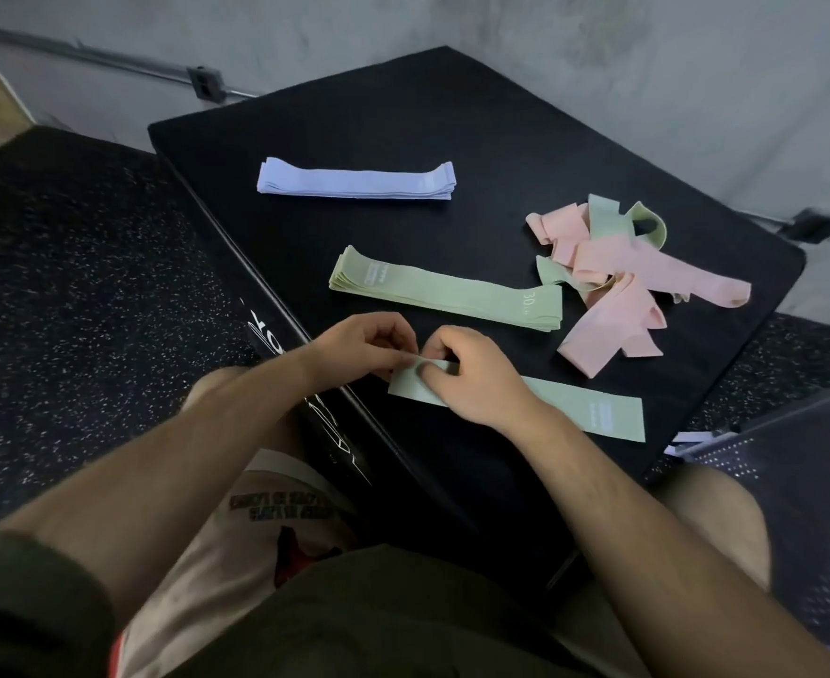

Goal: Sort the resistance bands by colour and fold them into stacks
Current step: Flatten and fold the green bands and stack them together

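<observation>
Presently, head view. Left hand: fingers curled, pinching the end of one green band. Right hand: just beside the left, fingers curled on the same end. The band runs flat to its right across the black platform. Just beyond both hands: folded green stack. Farther beyond: lilac stack. Beyond and right of the right hand: tangled pink-and-green pile.

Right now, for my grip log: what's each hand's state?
Left hand: pinches the end of the green band.
Right hand: grips the same band.
</observation>
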